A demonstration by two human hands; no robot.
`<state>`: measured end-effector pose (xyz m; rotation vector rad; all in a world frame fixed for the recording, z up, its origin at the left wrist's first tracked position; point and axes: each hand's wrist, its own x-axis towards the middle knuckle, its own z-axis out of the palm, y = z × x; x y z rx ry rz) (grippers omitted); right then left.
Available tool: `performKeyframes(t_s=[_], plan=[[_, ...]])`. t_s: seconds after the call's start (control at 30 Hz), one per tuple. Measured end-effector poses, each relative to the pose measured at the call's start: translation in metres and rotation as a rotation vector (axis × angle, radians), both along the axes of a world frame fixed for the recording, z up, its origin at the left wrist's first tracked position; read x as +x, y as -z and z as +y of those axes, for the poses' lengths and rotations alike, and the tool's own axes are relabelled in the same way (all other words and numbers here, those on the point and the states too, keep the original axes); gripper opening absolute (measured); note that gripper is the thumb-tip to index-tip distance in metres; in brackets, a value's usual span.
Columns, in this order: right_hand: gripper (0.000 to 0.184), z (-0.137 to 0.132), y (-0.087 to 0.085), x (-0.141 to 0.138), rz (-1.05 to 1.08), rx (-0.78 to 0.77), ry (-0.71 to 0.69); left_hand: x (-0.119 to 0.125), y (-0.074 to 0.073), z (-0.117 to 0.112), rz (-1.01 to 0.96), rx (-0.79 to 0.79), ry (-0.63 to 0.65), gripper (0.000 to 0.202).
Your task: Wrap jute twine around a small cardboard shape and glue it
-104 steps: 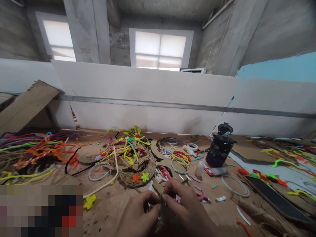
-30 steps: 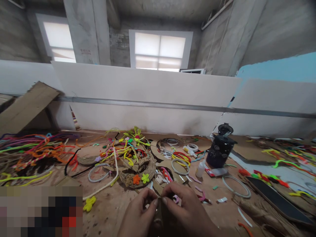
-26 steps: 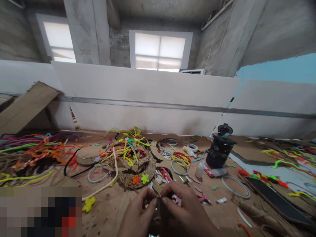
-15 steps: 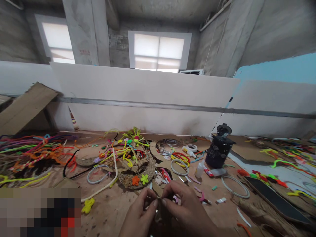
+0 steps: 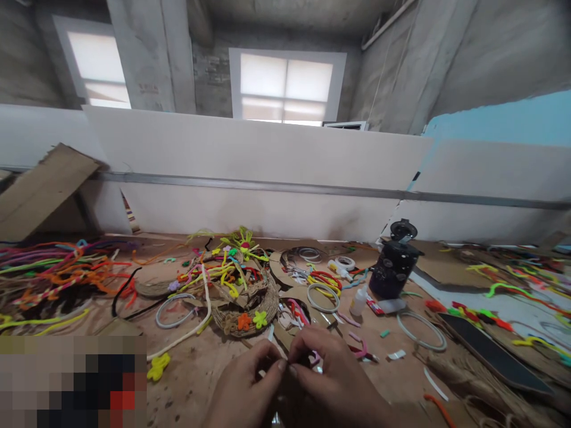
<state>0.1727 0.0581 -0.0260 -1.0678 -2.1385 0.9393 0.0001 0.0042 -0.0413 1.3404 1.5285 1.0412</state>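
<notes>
A tiny dark bit of craft material (image 5: 301,359) is pinched right where the fingertips of the left hand (image 5: 243,392) and right hand (image 5: 332,386) meet, low and close in. Both sets of fingers are pressed together on it. Most of it is hidden, so what it is can't be told.

Looks like a fiddly pinch-and-twist step is being worked. Any further shaping would call for a firm fingertip grip and small moves.

Just beyond the fingertips, a woven brown jute ring studded with bright pipe-cleaner flowers (image 5: 245,303) is laid flat. Past the right fingers, a small white squeeze bottle (image 5: 358,302) and a dark purple lidded cup (image 5: 392,270) are stood. Left of the left fingers, a yellow pipe-cleaner flower (image 5: 158,365) is lying on the brown worktop (image 5: 200,380).
</notes>
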Motion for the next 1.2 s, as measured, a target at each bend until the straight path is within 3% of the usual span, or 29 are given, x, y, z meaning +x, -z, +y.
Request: performKeyframes(t_s=[0.1,0.23,0.37,0.47,0.6,0.8,0.93,1.1,1.2], plan=[[0.01,-0.001,0.0,0.0,-0.005,0.024,-0.011,-0.001,-0.001,-0.001,0.069,-0.003,0.023,0.019],[0.005,0.002,0.0,0.001,0.091,-0.062,-0.065,-0.002,0.0,0.0,-0.035,0.031,0.021,0.015],[0.018,0.009,-0.003,0.006,0.127,-0.07,0.004,-0.005,0.002,0.004,-0.109,0.042,-0.039,0.018],[0.016,0.012,-0.008,0.011,0.045,0.019,0.091,-0.009,0.003,0.006,-0.077,0.072,-0.092,0.02],[0.011,0.004,-0.012,0.017,-0.142,0.043,0.034,-0.011,0.006,0.007,-0.089,0.104,-0.119,0.026],[0.007,-0.002,0.002,0.022,-0.306,0.0,-0.036,-0.01,0.011,0.009,-0.124,0.124,-0.149,0.028],[0.007,0.005,0.006,0.025,-0.187,-0.05,0.008,-0.011,0.014,0.011,-0.137,0.132,-0.153,0.029],[0.007,0.012,0.008,0.027,0.116,-0.257,-0.042,-0.01,0.014,0.009,-0.083,0.141,-0.13,0.028],[0.007,0.015,0.006,0.026,0.163,-0.244,-0.033,-0.01,0.011,0.008,-0.033,0.128,-0.082,0.027]])
